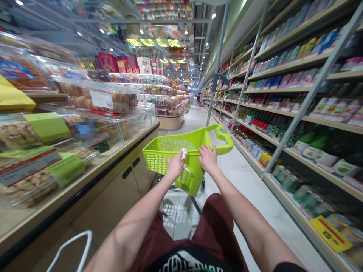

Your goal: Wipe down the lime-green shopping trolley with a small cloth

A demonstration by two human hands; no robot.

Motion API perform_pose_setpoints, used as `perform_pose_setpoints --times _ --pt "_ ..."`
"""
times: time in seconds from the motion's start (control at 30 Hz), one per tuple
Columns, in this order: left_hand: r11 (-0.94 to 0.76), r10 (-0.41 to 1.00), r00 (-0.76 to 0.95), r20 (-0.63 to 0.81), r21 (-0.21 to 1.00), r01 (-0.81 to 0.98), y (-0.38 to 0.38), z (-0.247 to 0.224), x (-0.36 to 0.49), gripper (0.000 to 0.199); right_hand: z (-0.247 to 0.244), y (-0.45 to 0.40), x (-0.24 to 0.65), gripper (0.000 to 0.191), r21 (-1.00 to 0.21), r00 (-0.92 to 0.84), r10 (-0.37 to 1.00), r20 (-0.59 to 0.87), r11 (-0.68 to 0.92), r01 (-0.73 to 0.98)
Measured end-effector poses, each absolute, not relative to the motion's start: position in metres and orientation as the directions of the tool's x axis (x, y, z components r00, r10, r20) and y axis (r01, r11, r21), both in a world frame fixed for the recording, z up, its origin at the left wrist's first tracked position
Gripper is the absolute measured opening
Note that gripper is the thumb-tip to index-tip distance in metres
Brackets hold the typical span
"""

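Observation:
In front of me stands a lime-green shopping cart basket [159,145] with perforated sides, turned at an angle. My left hand [175,166] is closed around a crumpled white cloth or tissue [184,153], pressed against the basket's near rim. Fingers of my right hand [208,158] curl over the same rim, beside the cart's green handle [227,144]. The part of that hand inside the basket is hidden. Below the basket, dark wheels and a grey frame partly show.
At the left runs a counter [127,138] with clear boxes of baked goods [93,96]. Tall shelves [300,117] of cans and bottles line the right side. A pale tiled aisle floor [195,117] leads ahead, where a person [199,98] is by the shelves.

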State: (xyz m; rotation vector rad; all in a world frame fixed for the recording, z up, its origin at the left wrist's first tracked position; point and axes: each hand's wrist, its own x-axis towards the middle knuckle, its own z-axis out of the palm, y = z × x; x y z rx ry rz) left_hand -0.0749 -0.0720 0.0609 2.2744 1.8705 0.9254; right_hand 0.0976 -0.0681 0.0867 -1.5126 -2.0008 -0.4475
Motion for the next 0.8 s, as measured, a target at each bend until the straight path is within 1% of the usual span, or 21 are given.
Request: perform_pose_setpoints --times 0.07,0.1,0.13,0.2,0.23,0.27,0.33,0.4,0.43,0.47,0.5,0.53,0.57,0.6,0.63,0.67,0.73,0.8 --pt "-0.357 0.861 0.136 0.49 0.391 0.849 -0.078 0.07 -0.062 0.044 0.087 -0.072 0.094 0.035 -0.169 -0.156 0.749 0.644 0.338 0.926" --pt "-0.397 0.834 0.158 0.529 0.377 0.837 -0.081 0.073 -0.057 0.046 0.086 -0.075 0.089 0.035 -0.253 -0.125 0.748 0.652 0.371 0.894" --pt "-0.428 0.811 0.173 0.559 0.366 0.826 -0.084 0.075 -0.053 0.047 0.083 -0.078 0.083 0.035 -0.364 -0.083 0.753 0.653 0.408 0.838" --pt "-0.464 0.786 0.18 0.592 0.372 0.804 -0.09 0.074 -0.046 0.05 0.074 -0.084 0.068 0.037 -0.607 0.013 0.787 0.616 0.465 0.644" --pt "-0.477 0.784 0.178 0.595 0.393 0.786 -0.092 0.073 -0.044 0.051 0.068 -0.085 0.061 0.038 -0.706 0.055 0.809 0.585 0.475 0.526" --pt "-0.493 0.787 0.182 0.589 0.424 0.76 -0.095 0.07 -0.043 0.054 0.062 -0.086 0.056 0.04 -0.778 0.095 0.828 0.552 0.471 0.414" --pt "-0.535 0.803 0.208 0.559 0.52 0.666 -0.099 0.064 -0.04 0.06 0.052 -0.086 0.051 0.044 -0.856 0.17 0.85 0.498 0.451 0.253" --pt "-0.534 0.837 0.2 0.51 0.681 0.5 -0.102 0.06 -0.037 0.062 0.046 -0.085 0.054 0.048 -0.888 0.236 0.857 0.459 0.429 0.167" --pt "-0.491 0.87 0.16 0.467 0.782 0.385 -0.103 0.058 -0.035 0.06 0.044 -0.085 0.057 0.05 -0.896 0.261 0.857 0.444 0.422 0.139" --pt "-0.413 0.911 0.113 0.397 0.876 0.247 -0.103 0.058 -0.032 0.055 0.044 -0.086 0.061 0.051 -0.9 0.276 0.856 0.436 0.42 0.119" --pt "-0.307 0.951 0.084 0.299 0.947 0.099 -0.103 0.058 -0.029 0.05 0.043 -0.088 0.065 0.051 -0.9 0.279 0.856 0.436 0.423 0.109" --pt "-0.188 0.978 0.088 0.191 0.981 -0.034 -0.103 0.058 -0.025 0.047 0.043 -0.091 0.068 0.05 -0.898 0.272 0.856 0.44 0.426 0.114" --pt "-0.084 0.988 0.119 0.1 0.988 -0.133 -0.102 0.058 -0.022 0.044 0.043 -0.094 0.071 0.049 -0.892 0.26 0.854 0.451 0.429 0.141" --pt "-0.015 0.987 0.157 0.046 0.982 -0.191 -0.102 0.058 -0.019 0.042 0.043 -0.099 0.074 0.047 -0.881 0.253 0.846 0.47 0.431 0.197" --pt "0.008 0.984 0.177 0.031 0.976 -0.216 -0.101 0.058 -0.016 0.038 0.043 -0.104 0.076 0.047 -0.858 0.254 0.828 0.5 0.432 0.278" --pt "-0.008 0.986 0.163 0.044 0.976 -0.216 -0.101 0.058 -0.014 0.034 0.043 -0.11 0.078 0.047 -0.821 0.254 0.802 0.54 0.435 0.37" --pt "-0.11 0.989 0.081 0.124 0.98 -0.167 -0.103 0.058 -0.011 0.027 0.044 -0.12 0.081 0.05 -0.715 0.205 0.75 0.629 0.454 0.532" --pt "-0.209 0.975 0.054 0.216 0.972 -0.111 -0.107 0.06 -0.006 0.026 0.045 -0.127 0.084 0.054 -0.623 0.108 0.727 0.678 0.492 0.608"
